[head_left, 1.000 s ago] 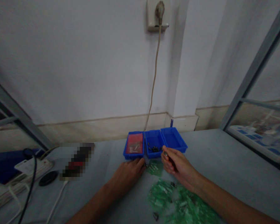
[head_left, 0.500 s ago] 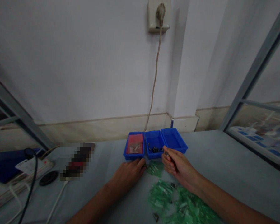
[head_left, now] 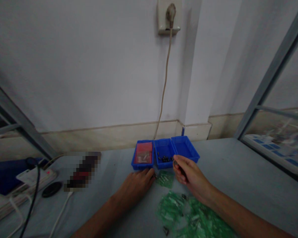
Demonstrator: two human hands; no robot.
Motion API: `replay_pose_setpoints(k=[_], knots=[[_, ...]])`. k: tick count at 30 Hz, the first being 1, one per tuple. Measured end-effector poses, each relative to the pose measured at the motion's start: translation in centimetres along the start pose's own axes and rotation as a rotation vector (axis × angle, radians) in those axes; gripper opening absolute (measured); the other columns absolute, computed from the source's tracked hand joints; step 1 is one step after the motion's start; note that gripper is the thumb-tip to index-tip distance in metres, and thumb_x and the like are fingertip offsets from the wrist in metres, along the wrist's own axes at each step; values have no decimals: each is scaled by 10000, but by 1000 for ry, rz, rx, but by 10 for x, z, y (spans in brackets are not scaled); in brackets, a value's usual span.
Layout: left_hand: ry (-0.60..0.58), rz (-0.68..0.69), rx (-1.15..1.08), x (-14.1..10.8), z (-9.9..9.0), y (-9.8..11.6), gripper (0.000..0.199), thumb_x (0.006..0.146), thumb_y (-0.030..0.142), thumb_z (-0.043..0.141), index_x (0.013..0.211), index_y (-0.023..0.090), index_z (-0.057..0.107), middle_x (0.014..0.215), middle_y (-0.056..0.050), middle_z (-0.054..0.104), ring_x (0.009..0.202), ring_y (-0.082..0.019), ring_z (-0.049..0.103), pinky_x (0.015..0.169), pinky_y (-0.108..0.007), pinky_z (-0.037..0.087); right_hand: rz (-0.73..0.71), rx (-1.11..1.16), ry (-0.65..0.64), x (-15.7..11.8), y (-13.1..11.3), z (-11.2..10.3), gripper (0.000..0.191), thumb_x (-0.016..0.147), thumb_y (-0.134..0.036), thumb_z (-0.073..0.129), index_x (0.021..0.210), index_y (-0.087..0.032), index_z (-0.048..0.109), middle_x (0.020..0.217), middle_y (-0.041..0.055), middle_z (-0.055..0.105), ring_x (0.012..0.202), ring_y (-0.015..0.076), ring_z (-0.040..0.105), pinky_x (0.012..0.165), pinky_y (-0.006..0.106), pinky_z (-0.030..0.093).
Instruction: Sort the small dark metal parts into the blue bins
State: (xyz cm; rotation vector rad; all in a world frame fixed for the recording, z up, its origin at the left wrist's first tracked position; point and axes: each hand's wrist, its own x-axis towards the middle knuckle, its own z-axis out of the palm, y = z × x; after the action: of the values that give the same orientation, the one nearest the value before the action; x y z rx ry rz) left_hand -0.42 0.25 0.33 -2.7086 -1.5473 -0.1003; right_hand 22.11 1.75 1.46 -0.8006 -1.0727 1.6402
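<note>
My left hand (head_left: 139, 181) rests low on the table with its fingers drawn together. A small dark metal piece (head_left: 155, 175) shows at its fingertips, beside a flat green plastic bag (head_left: 165, 179) with several thin silvery pins in it. My right hand (head_left: 190, 172) is closed in a pinch just in front of the blue bins. Between its thumb and finger sits a small metal part (head_left: 175, 162), mostly covered, so its kind cannot be made out. Below that hand lies a heap of green plastic bags (head_left: 203, 219) with small metal parts among them.
Three blue bins stand ahead: the left bin (head_left: 132, 164) holds red paper and a clear bag, the middle bin (head_left: 164, 144) dark metal parts, then the right bin (head_left: 185, 148). At left lie a blurred-out object (head_left: 83, 172), a black disc (head_left: 52, 189) and cables.
My right hand has turned slightly, and the metal part in it has moved a little left and is more covered by the fingers. My left hand stays in place.
</note>
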Motion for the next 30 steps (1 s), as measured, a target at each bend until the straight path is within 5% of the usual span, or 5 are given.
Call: replay_pose_setpoints(k=[18,30], knots=[[9,-7,-13,0,1,0,199,1051,334,405,1175,249,536,1032,-31,714,852,-217,713,672,-291,556,-272,-610,0,-12,0,5,172,840,-325,756,907,-226,632,634,-58,483,573,115,481,528,227,367],[17,-2,-33,0,2,-2,205,1049,333,399,1206,274,517,1071,-28,710,908,-233,709,723,-324,573,-57,-343,-56,-4,-3,0,300,809,-440,764,933,-202,628,571,-72,489,430,83,414,401,202,314]])
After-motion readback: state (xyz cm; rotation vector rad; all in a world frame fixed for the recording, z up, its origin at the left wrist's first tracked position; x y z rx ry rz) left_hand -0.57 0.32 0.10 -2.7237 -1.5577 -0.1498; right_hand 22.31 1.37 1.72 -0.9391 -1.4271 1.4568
